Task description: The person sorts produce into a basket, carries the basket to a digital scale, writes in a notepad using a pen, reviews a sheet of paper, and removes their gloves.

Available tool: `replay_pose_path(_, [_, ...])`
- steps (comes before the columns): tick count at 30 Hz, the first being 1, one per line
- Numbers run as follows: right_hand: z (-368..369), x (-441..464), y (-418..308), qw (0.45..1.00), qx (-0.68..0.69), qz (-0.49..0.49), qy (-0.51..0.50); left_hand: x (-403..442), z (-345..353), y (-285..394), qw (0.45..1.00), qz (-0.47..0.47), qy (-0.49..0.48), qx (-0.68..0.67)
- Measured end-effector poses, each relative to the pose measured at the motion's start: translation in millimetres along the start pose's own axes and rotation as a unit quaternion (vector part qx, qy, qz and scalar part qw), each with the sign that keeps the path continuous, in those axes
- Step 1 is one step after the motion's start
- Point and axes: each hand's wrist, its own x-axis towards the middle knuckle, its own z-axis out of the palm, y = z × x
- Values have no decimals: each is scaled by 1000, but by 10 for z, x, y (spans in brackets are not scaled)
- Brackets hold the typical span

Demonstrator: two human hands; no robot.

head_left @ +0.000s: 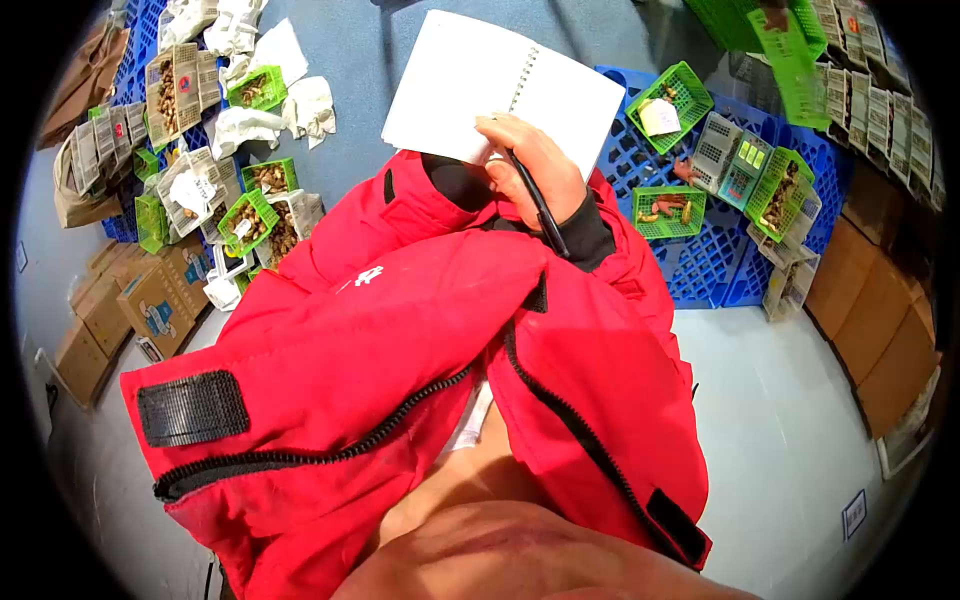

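An open spiral-bound notebook [450, 85] with blank-looking white pages is held out in front of my red jacket. Over its lower edge lies my right hand [545, 165], its fingers closed around a black pen [541, 208] that slants down towards my wrist. The tip of the pen is hidden by the hand. My left sleeve, with its black cuff [455, 185], reaches to the notebook's lower left edge. Beyond that cuff my left hand is hidden behind the notebook and my right hand, so its fingers do not show.
Blue plastic pallets [705, 270] on the right carry green baskets [670, 212] with root-like pieces and a teal-and-white box [745, 165]. More baskets and white cloths [310, 108] crowd the left. Cardboard boxes [165, 300] stand at lower left, and brown ones [865, 310] line the right.
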Motion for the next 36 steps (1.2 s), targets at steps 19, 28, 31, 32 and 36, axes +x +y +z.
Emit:
replay_pose_path(19, [-254, -291, 535, 878, 318, 250, 255, -30, -167, -106, 997, -58, 42, -18])
replay_pose_path(28, [-234, -218, 334, 865, 294, 293, 282, 12, -266, -146, 993, -84, -11, -84])
replay_pose_path(31, [-223, -226, 348, 869, 293, 283, 281, 22, -266, -148, 993, -75, -28, -87])
replay_pose_path(32, [-226, -241, 369, 875, 282, 286, 271, 23, -253, -130, 993, -79, -24, -83])
replay_pose_path(36, [-240, -264, 378, 888, 255, 290, 248, 7, -219, -97, 993, -82, -21, -79])
